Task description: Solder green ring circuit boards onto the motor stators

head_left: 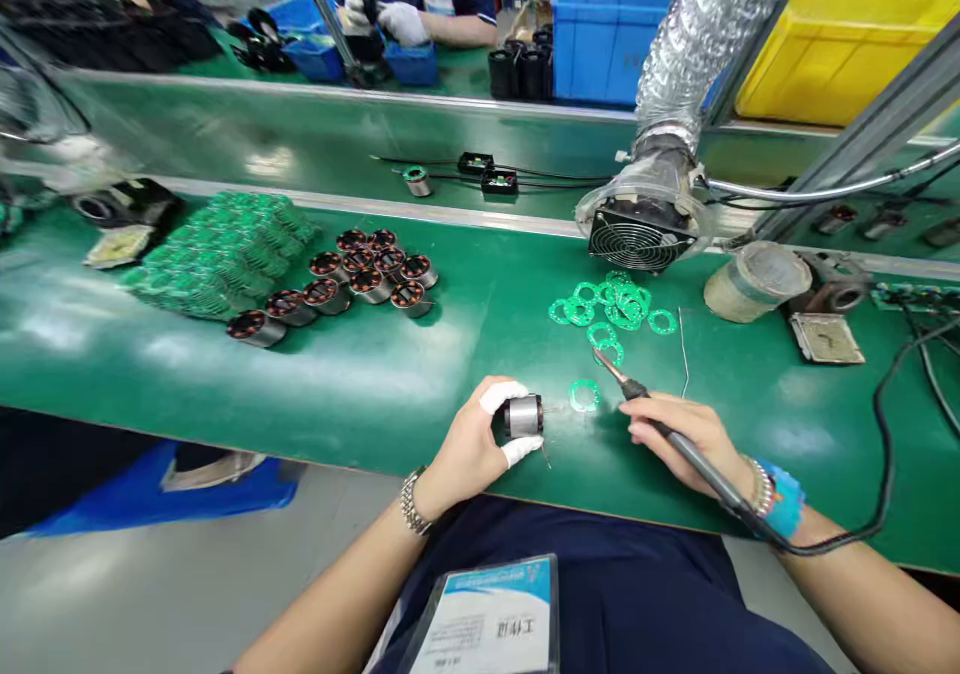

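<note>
My left hand (pixel 480 444) is closed on a small metal motor stator (pixel 523 416), pinched between a taped thumb and finger just above the green bench mat (pixel 420 374). My right hand (pixel 686 439) grips a black soldering iron (pixel 660 419) like a pen; its tip points up-left toward a scatter of green ring boards (pixel 611 306). One single green ring board (pixel 583 395) lies flat between my two hands, a little right of the stator. A thin length of solder wire (pixel 684 354) lies beyond my right hand.
A cluster of wound stators (pixel 352 279) and a heap of green ring boards (pixel 221 254) lie at left. A fume extractor fan (pixel 637 229) on a foil duct hangs at the back. A tape roll (pixel 757 281) and sponge tray (pixel 825 338) sit at right. Another person's gloved hands (pixel 390 19) work across the conveyor.
</note>
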A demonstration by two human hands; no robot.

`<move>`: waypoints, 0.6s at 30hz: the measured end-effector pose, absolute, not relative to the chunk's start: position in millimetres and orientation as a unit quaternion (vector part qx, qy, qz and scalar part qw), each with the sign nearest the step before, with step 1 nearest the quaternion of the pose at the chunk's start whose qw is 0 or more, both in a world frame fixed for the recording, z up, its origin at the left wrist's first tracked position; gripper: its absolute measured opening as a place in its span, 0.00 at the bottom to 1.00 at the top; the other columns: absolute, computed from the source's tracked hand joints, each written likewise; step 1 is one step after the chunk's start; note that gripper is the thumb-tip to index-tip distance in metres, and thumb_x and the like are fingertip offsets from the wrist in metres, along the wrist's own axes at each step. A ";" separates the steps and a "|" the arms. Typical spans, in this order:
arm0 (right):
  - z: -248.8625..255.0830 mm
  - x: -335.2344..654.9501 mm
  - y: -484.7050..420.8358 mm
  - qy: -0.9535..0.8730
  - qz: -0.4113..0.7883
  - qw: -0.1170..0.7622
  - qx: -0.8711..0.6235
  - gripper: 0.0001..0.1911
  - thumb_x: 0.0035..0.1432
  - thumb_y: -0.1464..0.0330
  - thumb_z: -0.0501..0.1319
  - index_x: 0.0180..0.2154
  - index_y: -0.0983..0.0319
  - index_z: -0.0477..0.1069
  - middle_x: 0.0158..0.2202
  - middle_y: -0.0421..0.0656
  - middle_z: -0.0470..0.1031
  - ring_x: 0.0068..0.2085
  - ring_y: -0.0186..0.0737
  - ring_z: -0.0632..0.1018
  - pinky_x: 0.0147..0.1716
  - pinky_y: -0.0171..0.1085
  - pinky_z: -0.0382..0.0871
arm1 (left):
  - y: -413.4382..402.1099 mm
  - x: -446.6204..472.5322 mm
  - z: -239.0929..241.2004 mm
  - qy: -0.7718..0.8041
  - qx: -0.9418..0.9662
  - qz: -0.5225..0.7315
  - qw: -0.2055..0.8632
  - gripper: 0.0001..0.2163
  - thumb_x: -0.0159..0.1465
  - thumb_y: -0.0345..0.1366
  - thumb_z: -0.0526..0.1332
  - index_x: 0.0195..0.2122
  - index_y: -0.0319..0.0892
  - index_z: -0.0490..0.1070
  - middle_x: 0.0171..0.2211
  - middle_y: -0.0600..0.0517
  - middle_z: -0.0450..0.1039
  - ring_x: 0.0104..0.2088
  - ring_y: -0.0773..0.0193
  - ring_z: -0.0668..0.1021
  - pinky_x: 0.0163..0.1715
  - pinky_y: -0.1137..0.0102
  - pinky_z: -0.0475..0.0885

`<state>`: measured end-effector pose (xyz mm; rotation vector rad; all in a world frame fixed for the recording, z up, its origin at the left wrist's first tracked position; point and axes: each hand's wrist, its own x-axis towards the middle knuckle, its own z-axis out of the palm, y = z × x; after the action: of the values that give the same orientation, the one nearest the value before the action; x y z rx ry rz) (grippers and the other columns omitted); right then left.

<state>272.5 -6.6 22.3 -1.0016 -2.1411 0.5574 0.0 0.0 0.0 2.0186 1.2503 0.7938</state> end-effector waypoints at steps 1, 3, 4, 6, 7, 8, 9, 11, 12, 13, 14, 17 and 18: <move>23.3 275.9 -5.7 -0.823 0.221 0.351 -0.387 0.12 0.57 0.71 0.59 0.45 0.61 0.70 0.30 0.43 0.76 0.31 0.36 0.76 0.30 0.34 0.71 | 2.5 1.8 0.4 0.473 0.768 0.301 0.310 0.21 0.52 0.33 0.67 0.45 0.41 0.61 0.42 0.47 0.65 0.41 0.60 0.71 0.43 0.63 0.69; 24.3 281.4 -4.4 -0.814 0.237 0.354 -0.395 0.13 0.56 0.71 0.60 0.45 0.61 0.70 0.33 0.45 0.76 0.34 0.38 0.76 0.33 0.37 0.72 | 7.5 5.2 1.1 0.468 0.773 0.299 0.306 0.21 0.52 0.33 0.67 0.45 0.41 0.61 0.43 0.46 0.65 0.42 0.60 0.71 0.43 0.63 0.69; 24.0 283.1 -4.3 -0.808 0.247 0.355 -0.401 0.13 0.56 0.71 0.60 0.45 0.61 0.70 0.34 0.45 0.76 0.35 0.39 0.76 0.34 0.37 0.72 | 10.1 6.8 1.4 0.464 0.776 0.298 0.305 0.21 0.52 0.33 0.66 0.46 0.41 0.61 0.43 0.46 0.65 0.43 0.60 0.71 0.44 0.63 0.69; 22.0 284.1 -4.8 -0.789 0.271 0.356 -0.422 0.11 0.56 0.72 0.60 0.43 0.61 0.71 0.36 0.46 0.76 0.36 0.39 0.76 0.35 0.38 0.72 | 15.2 9.6 1.5 0.454 0.784 0.296 0.304 0.21 0.53 0.32 0.66 0.46 0.42 0.60 0.44 0.46 0.65 0.43 0.60 0.71 0.44 0.63 0.69; 20.4 283.6 -5.1 -0.779 0.281 0.357 -0.432 0.10 0.56 0.73 0.59 0.41 0.61 0.72 0.35 0.45 0.77 0.35 0.38 0.76 0.35 0.37 0.72 | 17.5 10.7 1.5 0.449 0.787 0.293 0.304 0.21 0.53 0.31 0.65 0.46 0.42 0.60 0.44 0.46 0.65 0.43 0.60 0.71 0.44 0.63 0.69; 18.9 282.6 -5.3 -0.771 0.290 0.358 -0.439 0.09 0.55 0.73 0.59 0.40 0.61 0.72 0.34 0.45 0.77 0.34 0.38 0.76 0.34 0.37 0.72 | 19.6 11.6 1.2 0.445 0.790 0.290 0.306 0.21 0.53 0.31 0.65 0.46 0.42 0.60 0.44 0.46 0.65 0.43 0.60 0.72 0.44 0.63 0.69; 17.5 281.5 -5.3 -0.765 0.298 0.358 -0.445 0.09 0.55 0.73 0.59 0.40 0.61 0.73 0.33 0.45 0.77 0.34 0.38 0.76 0.34 0.37 0.71 | 21.3 12.3 0.9 0.442 0.792 0.287 0.308 0.21 0.53 0.31 0.65 0.46 0.42 0.61 0.44 0.46 0.65 0.43 0.60 0.72 0.44 0.63 0.69; 15.5 279.6 -4.3 -0.758 0.315 0.355 -0.448 0.08 0.56 0.72 0.59 0.39 0.60 0.73 0.33 0.44 0.77 0.33 0.37 0.76 0.33 0.36 0.71 | 23.4 12.8 0.0 0.439 0.793 0.283 0.312 0.21 0.52 0.31 0.65 0.46 0.42 0.61 0.43 0.46 0.65 0.43 0.59 0.72 0.44 0.63 0.69; 15.0 279.0 -3.5 -0.756 0.322 0.350 -0.448 0.08 0.56 0.72 0.59 0.39 0.60 0.73 0.33 0.44 0.77 0.33 0.37 0.77 0.33 0.36 0.71 | 23.9 12.7 -0.7 0.439 0.793 0.283 0.314 0.20 0.52 0.31 0.65 0.46 0.41 0.61 0.43 0.46 0.65 0.43 0.59 0.72 0.43 0.63 0.69; 14.7 278.7 -2.6 -0.756 0.327 0.346 -0.450 0.08 0.56 0.71 0.59 0.39 0.60 0.73 0.33 0.43 0.77 0.33 0.37 0.77 0.34 0.36 0.71 | 24.1 12.5 -1.3 0.439 0.792 0.284 0.315 0.20 0.53 0.31 0.65 0.46 0.41 0.61 0.43 0.46 0.66 0.43 0.59 0.72 0.43 0.63 0.69; 14.6 278.6 -1.8 -0.755 0.329 0.341 -0.453 0.08 0.56 0.71 0.59 0.39 0.60 0.73 0.34 0.43 0.77 0.34 0.37 0.77 0.34 0.36 0.71 | 24.0 12.2 -2.0 0.439 0.791 0.286 0.315 0.20 0.53 0.31 0.65 0.46 0.41 0.61 0.43 0.46 0.66 0.43 0.59 0.72 0.43 0.63 0.69; 14.1 279.0 0.0 -0.755 0.329 0.329 -0.463 0.08 0.56 0.70 0.59 0.39 0.60 0.73 0.34 0.42 0.77 0.34 0.36 0.77 0.35 0.35 0.71 | 23.8 12.0 -4.0 0.439 0.789 0.290 0.318 0.20 0.53 0.31 0.65 0.46 0.42 0.61 0.44 0.46 0.66 0.43 0.59 0.72 0.43 0.62 0.69; 13.8 279.0 0.3 -0.755 0.329 0.326 -0.464 0.08 0.56 0.70 0.59 0.39 0.60 0.73 0.34 0.42 0.77 0.34 0.36 0.77 0.36 0.35 0.71 | 23.9 12.2 -4.5 0.438 0.789 0.291 0.320 0.20 0.53 0.31 0.65 0.46 0.42 0.61 0.44 0.46 0.66 0.43 0.59 0.72 0.43 0.62 0.69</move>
<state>279.0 0.3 13.8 -1.2164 -1.9793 0.8623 12.2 23.9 -4.5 2.0730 1.1505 0.7648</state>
